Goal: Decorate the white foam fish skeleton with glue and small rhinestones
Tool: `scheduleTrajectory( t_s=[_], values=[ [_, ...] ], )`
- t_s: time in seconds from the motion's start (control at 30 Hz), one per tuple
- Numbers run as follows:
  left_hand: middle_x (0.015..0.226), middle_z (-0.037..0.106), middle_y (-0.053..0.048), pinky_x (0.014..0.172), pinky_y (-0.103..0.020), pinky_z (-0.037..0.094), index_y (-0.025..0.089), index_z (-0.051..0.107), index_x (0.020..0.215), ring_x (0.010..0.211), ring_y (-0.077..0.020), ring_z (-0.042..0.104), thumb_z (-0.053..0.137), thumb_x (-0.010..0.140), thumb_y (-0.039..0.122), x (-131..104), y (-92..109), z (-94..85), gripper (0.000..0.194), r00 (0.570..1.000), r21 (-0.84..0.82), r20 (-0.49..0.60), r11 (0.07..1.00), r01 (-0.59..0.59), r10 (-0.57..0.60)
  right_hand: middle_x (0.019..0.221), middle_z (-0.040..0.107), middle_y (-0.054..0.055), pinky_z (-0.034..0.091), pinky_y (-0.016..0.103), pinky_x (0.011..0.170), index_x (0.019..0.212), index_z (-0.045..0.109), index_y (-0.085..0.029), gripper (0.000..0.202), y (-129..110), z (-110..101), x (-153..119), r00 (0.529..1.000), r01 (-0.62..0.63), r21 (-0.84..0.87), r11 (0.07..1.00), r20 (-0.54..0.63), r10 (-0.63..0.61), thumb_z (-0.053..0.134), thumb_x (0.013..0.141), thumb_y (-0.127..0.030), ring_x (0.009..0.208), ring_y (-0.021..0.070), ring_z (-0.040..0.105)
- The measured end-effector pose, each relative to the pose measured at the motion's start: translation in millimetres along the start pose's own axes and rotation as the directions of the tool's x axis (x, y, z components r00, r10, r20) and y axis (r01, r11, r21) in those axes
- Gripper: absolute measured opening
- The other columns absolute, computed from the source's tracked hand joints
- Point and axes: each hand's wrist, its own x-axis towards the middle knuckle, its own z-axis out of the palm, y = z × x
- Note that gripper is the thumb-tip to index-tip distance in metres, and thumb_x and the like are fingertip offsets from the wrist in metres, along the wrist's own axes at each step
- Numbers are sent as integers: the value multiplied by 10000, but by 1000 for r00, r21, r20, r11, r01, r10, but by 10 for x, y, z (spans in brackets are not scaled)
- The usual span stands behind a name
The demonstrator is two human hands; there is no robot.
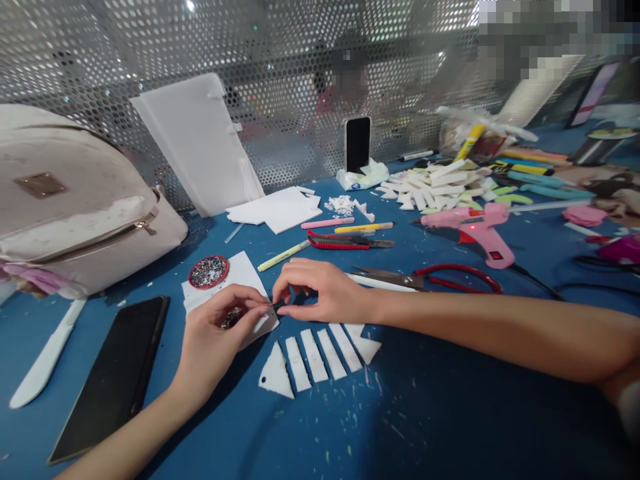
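My left hand (pixel 220 333) and my right hand (pixel 323 290) meet over the edge of a white sheet (pixel 245 270), fingertips pinched together. Between them is something small and dark, too small to make out. On the sheet sits a round red-rimmed dish (pixel 209 272) filled with tiny mixed-colour bits like beads. More dark bits (pixel 231 317) show through the gap in my left hand. Just below my hands, white foam-like pieces (pixel 315 357) lie in a spaced row shaped like a fish, with a dark eye dot on the head piece and a tail at the right.
Behind lie a red box cutter (pixel 340 241), several pens (pixel 327 223), red-handled scissors (pixel 457 277) and a pink glue gun (pixel 470 227) with its light lit. White offcuts (pixel 435 187) pile at the back. Leftward are a phone (pixel 113 380), a white knife (pixel 47 363) and a backpack (pixel 85 200).
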Motion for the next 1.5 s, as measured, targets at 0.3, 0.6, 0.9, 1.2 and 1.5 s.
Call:
scheduleTrajectory(
  t_s=[0.3, 0.6, 0.9, 1.2, 1.5],
  values=[
    [819, 695, 32, 661, -205, 488, 234, 652, 914, 731, -117, 644, 657, 911, 187, -38, 11, 17, 47, 980, 138, 50, 971, -197, 192, 854, 601, 4, 421, 257, 770, 936, 625, -185, 108, 12, -8, 3, 998, 21, 20, 1000, 57, -22, 693, 919, -267, 842, 143, 566],
    [879, 655, 19, 681, -197, 468, 223, 617, 999, 738, -93, 620, 583, 959, 112, -58, 4, 11, 123, 916, 208, 193, 897, -389, 353, 833, 575, 1, 401, 253, 734, 892, 595, -175, 107, 40, 8, -1, 995, 66, 37, 997, 73, -69, 657, 940, -248, 794, 132, 526],
    [863, 652, 12, 686, -196, 477, 206, 599, 1008, 743, -95, 618, 587, 918, 15, -76, 20, 16, 212, 884, 213, 115, 858, -467, 453, 867, 594, 1, 414, 234, 637, 884, 597, -177, 78, -1, -10, 24, 997, -63, 211, 975, -30, 70, 642, 927, -224, 733, 111, 515],
    [846, 625, -82, 704, -342, 496, 117, 615, 1097, 802, -195, 591, 549, 830, -113, -126, -39, -19, 359, 645, 27, 309, 671, -741, 699, 883, 502, -7, 421, 242, 611, 899, 525, -197, 176, 131, 5, 73, 851, -212, 461, 862, -346, 395, 610, 931, -347, 712, 102, 491],
    [865, 634, -85, 709, -342, 489, 136, 614, 1107, 816, -195, 588, 535, 843, -104, -136, -45, -18, 365, 657, 36, 337, 688, -725, 674, 922, 524, 7, 441, 261, 669, 960, 514, -203, 110, 185, 14, 57, 829, -224, 453, 863, -377, 413, 555, 968, -304, 752, 114, 528]
  ],
)
